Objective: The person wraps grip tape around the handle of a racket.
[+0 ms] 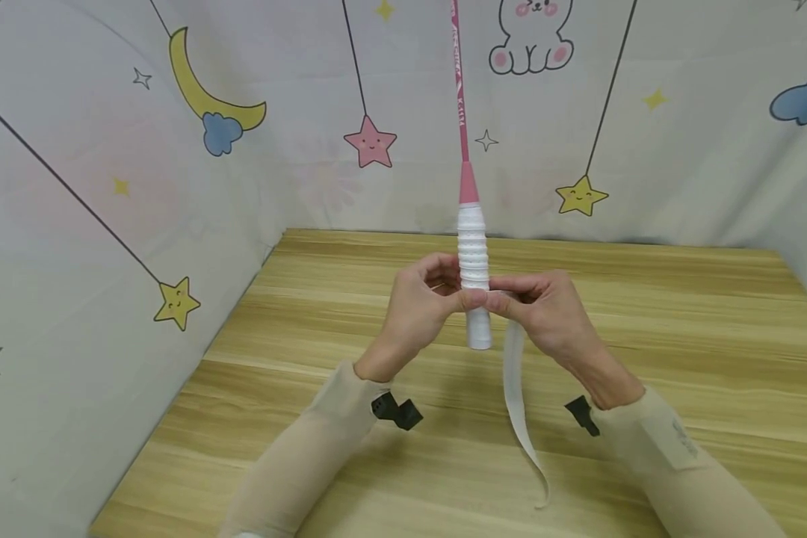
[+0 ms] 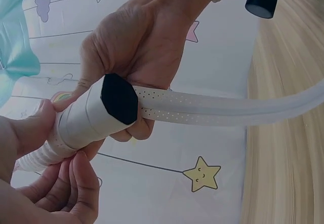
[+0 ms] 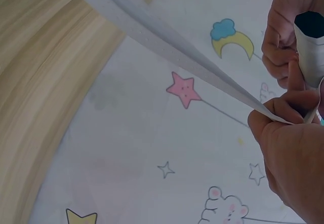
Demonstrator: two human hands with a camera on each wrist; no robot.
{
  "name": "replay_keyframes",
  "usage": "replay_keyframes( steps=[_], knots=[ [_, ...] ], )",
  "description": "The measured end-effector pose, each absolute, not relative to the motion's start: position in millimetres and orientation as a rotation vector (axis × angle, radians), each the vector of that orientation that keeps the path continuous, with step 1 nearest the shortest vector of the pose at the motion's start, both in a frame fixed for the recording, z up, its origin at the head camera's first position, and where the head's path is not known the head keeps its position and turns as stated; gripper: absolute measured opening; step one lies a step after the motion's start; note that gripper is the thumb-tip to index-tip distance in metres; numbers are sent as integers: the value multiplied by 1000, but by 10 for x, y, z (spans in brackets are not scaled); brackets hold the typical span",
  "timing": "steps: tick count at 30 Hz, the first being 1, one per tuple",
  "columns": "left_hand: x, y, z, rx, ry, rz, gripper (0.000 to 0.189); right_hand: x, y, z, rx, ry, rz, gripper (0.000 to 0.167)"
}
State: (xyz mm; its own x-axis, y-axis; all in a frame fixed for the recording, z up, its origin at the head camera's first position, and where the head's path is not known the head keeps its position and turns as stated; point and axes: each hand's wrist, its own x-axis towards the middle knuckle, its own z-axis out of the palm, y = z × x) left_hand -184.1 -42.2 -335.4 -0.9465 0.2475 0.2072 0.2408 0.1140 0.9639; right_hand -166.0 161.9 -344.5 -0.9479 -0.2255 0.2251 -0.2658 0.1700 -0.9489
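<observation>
A badminton racket stands upright in the head view, its pink shaft [image 1: 463, 112] above and its white handle [image 1: 473, 239] below. The handle's upper part is ribbed with wound grip tape; its lower end is smoother. My left hand [image 1: 418, 308] holds the handle from the left, thumb across its front. From the right, my right hand [image 1: 553, 315] pinches the white grip tape [image 1: 513, 373] close against the handle. The loose tail of tape hangs below that hand and curls at its end. A black butt cap [image 2: 120, 100] shows in the left wrist view, with perforated tape [image 2: 202, 110] beyond it.
Beneath my hands is a wood-grain table [image 1: 255, 403]. A pale curtain [image 1: 296, 172] printed with stars, a moon and a bear hangs behind and at the left. Small black wrist devices [image 1: 397, 411] sit at both sleeves. A teal shape [image 2: 17, 41] shows in the left wrist view.
</observation>
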Motion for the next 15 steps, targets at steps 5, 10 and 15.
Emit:
replay_keyframes(
  steps=[5,10,15],
  knots=[
    [-1864,-438,-3356,524,2304,2038,40,-1669,1636,-3431,521,-2422,1889,28],
    [-1881,-452,-3365,545,2261,2060,39,-1666,1646,-3421,515,-2437,1890,28],
    [-1896,-460,-3380,567,2209,2099,37,-1660,1651,-3407,434,-2441,1956,29]
  ],
)
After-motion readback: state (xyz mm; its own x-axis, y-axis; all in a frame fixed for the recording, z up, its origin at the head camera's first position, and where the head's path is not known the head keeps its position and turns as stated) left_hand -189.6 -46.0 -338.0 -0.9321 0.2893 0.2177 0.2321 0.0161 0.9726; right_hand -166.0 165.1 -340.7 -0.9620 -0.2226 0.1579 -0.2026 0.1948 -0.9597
